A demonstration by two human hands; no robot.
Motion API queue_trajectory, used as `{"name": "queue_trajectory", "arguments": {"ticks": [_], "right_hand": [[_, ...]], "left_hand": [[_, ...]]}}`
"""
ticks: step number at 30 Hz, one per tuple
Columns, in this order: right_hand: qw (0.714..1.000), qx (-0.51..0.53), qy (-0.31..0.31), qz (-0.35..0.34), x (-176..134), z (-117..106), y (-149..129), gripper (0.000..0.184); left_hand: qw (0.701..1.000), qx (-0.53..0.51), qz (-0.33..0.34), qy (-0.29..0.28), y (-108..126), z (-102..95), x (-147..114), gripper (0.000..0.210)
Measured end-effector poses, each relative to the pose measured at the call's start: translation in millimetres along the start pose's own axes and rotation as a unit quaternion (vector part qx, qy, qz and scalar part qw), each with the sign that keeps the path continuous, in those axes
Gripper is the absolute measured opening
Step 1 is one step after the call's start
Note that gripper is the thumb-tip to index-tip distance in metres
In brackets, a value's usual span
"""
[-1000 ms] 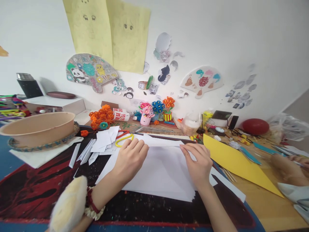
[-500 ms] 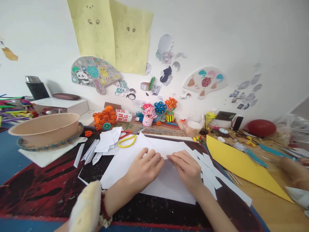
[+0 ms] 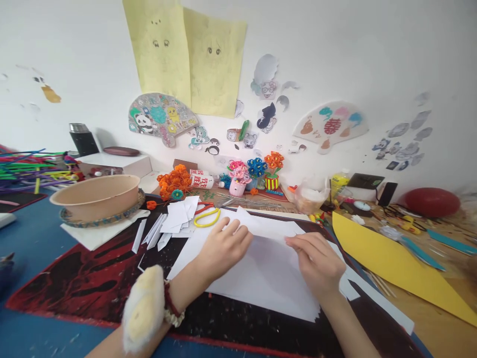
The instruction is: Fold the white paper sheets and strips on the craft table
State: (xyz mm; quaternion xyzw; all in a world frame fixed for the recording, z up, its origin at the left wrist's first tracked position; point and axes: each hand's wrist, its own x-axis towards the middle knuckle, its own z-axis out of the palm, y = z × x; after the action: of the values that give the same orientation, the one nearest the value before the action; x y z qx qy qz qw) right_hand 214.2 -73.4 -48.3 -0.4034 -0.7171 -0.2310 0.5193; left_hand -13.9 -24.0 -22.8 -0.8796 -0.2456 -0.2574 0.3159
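Over the white sheets of paper (image 3: pixel 268 293) on a dark mat, both my hands are raised a little. My left hand (image 3: pixel 225 246) is closed, its fingers curled and the thumb hidden behind them. My right hand (image 3: pixel 320 263) pinches with thumb and fingertips. A pale paper edge with shadow below it runs between the two hands, blending into the sheets underneath. Yellow-handled scissors (image 3: pixel 207 218) lie beyond my left hand, beside a pile of cut white paper pieces (image 3: pixel 178 216). A fluffy white-and-yellow wrist piece (image 3: pixel 143 311) sits on my left forearm.
A beige basin (image 3: pixel 95 199) stands on the left, with colourful pipe cleaners (image 3: pixel 33 171) behind it. Orange flowers (image 3: pixel 174 181) and small flower pots (image 3: pixel 272 183) line the wall. Yellow card (image 3: pixel 395 268) and a long white strip (image 3: pixel 387 303) lie on the right.
My hands have moved farther apart, the right one shifting rightward. The view has turned slightly left, and the other person's hand at the right edge is mostly out of sight.
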Motion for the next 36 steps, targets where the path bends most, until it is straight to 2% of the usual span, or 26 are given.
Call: {"name": "queue_trajectory", "arguments": {"ticks": [3,8,10,12,15,17,18,20,22,25,29,33,36], "right_hand": [[0.998,-0.046,0.038,0.017,0,-5,5,0.026],[0.995,-0.091,0.031,0.029,-2,-5,9,0.018],[0.991,-0.114,0.033,0.062,-3,-4,11,0.012],[0.980,-0.134,0.051,0.138,-3,-3,14,0.006],[0.934,-0.108,0.111,0.321,-5,-3,20,0.035],[0.895,-0.025,0.130,0.426,-6,-1,23,0.049],[0.879,0.033,0.117,0.462,-6,0,23,0.048],[0.851,0.165,0.043,0.497,-6,4,21,0.041],[0.820,0.283,-0.043,0.496,-6,9,15,0.038],[0.785,0.380,-0.103,0.479,-5,17,4,0.041],[0.787,0.377,-0.139,0.468,-5,19,-7,0.049],[0.781,0.339,-0.188,0.491,-5,14,-8,0.039],[0.780,0.325,-0.180,0.504,-7,12,-4,0.036]], "left_hand": [[0.999,0.028,-0.044,0.000,-14,1.9,-5,0.020],[0.997,0.035,-0.062,0.008,-19,4.0,-9,0.022],[0.997,0.035,-0.074,0.018,-17,4.0,-9,0.021],[0.994,0.034,-0.095,0.035,-16,3.1,-9,0.021],[0.990,0.028,-0.119,0.067,-13,0.2,-6,0.023],[0.990,0.017,-0.119,0.079,-9,-1.4,-5,0.025],[0.990,0.009,-0.115,0.080,-6,-1.8,-4,0.025],[0.992,-0.012,-0.105,0.071,1,-1.1,-4,0.024],[0.994,-0.040,-0.085,0.059,9,0.9,-5,0.023],[0.995,-0.082,-0.031,0.041,22,3.9,-6,0.023],[0.992,-0.116,0.051,-0.005,33,4.8,-6,0.023],[0.983,-0.140,0.113,-0.031,38,5.3,-7,0.018],[0.980,-0.146,0.127,-0.037,38,6.2,-7,0.015]]}}
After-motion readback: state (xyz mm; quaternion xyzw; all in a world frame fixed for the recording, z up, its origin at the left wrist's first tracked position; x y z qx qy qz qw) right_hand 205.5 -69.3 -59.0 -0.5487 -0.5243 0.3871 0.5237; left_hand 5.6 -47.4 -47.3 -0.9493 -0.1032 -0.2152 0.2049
